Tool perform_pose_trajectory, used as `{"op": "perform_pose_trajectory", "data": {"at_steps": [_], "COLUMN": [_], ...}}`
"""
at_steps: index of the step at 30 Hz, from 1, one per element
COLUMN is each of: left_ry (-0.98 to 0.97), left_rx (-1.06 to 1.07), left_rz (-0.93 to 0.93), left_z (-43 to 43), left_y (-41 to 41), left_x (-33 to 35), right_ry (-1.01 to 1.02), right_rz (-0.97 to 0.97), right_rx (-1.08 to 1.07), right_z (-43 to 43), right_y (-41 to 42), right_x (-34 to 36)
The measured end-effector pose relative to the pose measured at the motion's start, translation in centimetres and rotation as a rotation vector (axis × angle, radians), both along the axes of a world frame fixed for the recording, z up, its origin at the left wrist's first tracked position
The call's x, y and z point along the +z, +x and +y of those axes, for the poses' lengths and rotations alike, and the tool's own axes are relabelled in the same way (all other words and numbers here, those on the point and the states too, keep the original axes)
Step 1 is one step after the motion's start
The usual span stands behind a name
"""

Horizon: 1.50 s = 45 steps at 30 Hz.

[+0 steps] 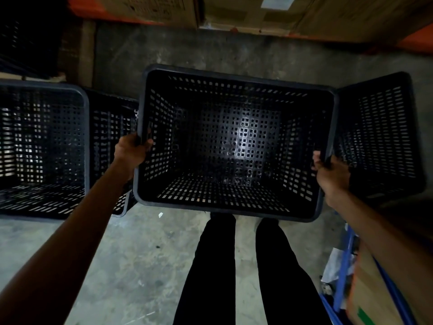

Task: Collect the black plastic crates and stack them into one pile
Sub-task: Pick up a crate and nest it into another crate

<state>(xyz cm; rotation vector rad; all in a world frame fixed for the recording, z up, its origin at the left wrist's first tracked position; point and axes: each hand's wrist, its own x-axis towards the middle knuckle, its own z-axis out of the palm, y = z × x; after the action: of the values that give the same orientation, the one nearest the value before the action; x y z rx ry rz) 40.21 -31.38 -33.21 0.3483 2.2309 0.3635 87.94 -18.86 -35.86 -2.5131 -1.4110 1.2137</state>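
Print on the cardboard boxes [234, 10] beyond the held crate [234, 141] is too faint to read; a white label [278, 1] on one of them is likewise illegible. The held crate is black, perforated, open side up and empty, carried above the floor [140, 254] in front of the legs [210, 266]. The left hand [132, 152] has its grip closed round the rim at the crate's left side, fingers curled over the edge. The right hand [331, 174] has its grip closed round the rim at the right side. To the left of the held crate stands the left crate [86, 137], upright, with a rear crate [110, 127] between the two; the held crate's left rim overlaps the rear crate in view. To its right, just beside the rim, the right crate [379, 137] lies tipped on its side. Bare floor lies beyond the held crate up to an orange beam [412, 43] under the boxes, and also nearer than it, left of the legs, where a small pale scrap [160, 215] lies. Nearer and to the right, a blue frame [344, 266] and a carton [375, 301] with a green patch [365, 317] bound the room on that side.
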Motion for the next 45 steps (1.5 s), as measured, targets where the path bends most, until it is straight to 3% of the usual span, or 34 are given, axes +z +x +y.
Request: {"op": "perform_pose_trajectory", "data": {"at_steps": [7,12,27,31,34,45], "left_ry": [-0.054,0.084,0.042,0.209,0.191,0.183], "left_rx": [-0.236,-0.302,-0.262,-0.576,-0.805,-0.883], "left_rz": [0.161,0.282,0.141,0.419,0.579,0.681], "left_z": [-0.4,-1.2,-1.5,-2.0,-1.9,-2.2], "left_y": [1.4,3.4,2.8,3.2,3.5,3.1], "left_x": [0.6,1.0,1.4,1.3,0.8,-1.1], "right_ry": [0.029,0.024,0.087,0.363,0.385,0.496], "right_rz": [-0.087,-0.244,-0.173,-0.289,-0.380,-0.342], "right_rx": [0.071,0.178,0.207,0.452,0.686,0.819], "right_z": [0.0,-0.5,-1.2,-1.9,-1.6,-0.9], "right_y": [0.0,-1.5,-2.7,-2.5,-2.8,-2.2], "right_x": [-0.9,0.8,3.3,2.7,2.2,0.3]}}
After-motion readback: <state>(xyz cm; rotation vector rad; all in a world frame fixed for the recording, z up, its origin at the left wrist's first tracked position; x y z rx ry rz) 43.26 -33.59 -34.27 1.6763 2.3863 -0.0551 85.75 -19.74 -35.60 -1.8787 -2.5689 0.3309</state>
